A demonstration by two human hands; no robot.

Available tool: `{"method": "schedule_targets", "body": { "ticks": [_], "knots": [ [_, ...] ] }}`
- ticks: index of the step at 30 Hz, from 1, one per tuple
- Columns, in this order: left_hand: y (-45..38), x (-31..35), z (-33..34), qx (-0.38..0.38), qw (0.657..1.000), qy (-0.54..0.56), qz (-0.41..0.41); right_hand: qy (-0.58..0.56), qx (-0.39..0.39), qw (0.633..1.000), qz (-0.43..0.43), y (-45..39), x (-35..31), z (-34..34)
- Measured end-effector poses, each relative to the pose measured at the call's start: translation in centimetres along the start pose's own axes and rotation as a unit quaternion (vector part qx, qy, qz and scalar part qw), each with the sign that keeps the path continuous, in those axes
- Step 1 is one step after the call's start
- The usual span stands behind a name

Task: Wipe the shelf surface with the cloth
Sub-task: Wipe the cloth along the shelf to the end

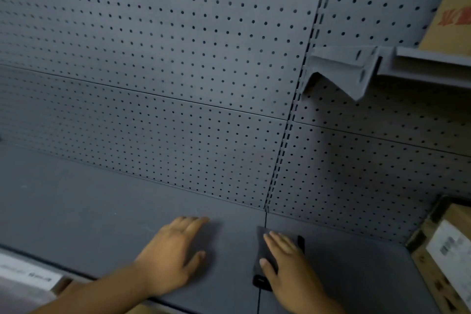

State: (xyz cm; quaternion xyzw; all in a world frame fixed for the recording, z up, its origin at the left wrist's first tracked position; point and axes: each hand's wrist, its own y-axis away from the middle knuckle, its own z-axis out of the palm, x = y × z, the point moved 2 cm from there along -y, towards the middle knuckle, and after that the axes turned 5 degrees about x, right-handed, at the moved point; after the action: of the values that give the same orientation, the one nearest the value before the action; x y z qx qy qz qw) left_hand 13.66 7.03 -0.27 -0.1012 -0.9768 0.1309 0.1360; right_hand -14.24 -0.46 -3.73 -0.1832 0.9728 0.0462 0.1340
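Cloth (265,252) lying dark on grey shelf (102,211) by the seam, being pressed flat under right hand (288,267), fingers straight, left hand (173,255) resting open alongside; most surface seemingly awaiting wiping.

Dark grey cloth (265,252), grey shelf (102,211), dotted grey pegboard (153,58)

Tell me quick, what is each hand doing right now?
Left hand: open, flat on the shelf, holding nothing.
Right hand: open, fingers straight, pressing the dark cloth onto the shelf.
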Motion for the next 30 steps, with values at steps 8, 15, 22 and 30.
{"method": "schedule_targets", "body": {
  "ticks": [8,15,22,30],
  "knots": [
    [5.3,-6.8,0.5,0.031,0.994,-0.092,-0.041,0.082,-0.054,0.995,-0.022,-2.9,-0.5,1.6],
    [5.7,-8.5,1.3,0.044,0.996,-0.042,-0.068,0.074,-0.043,0.996,-0.006,-6.2,-1.1,1.3],
    [5.1,-9.4,1.4,0.022,0.996,-0.051,-0.067,0.052,-0.052,0.997,0.015,-7.4,-0.7,1.5],
    [5.0,-9.5,1.8,0.004,0.996,-0.013,-0.084,0.092,-0.019,0.995,-0.015,-5.8,-1.8,2.6]
  ]
}}
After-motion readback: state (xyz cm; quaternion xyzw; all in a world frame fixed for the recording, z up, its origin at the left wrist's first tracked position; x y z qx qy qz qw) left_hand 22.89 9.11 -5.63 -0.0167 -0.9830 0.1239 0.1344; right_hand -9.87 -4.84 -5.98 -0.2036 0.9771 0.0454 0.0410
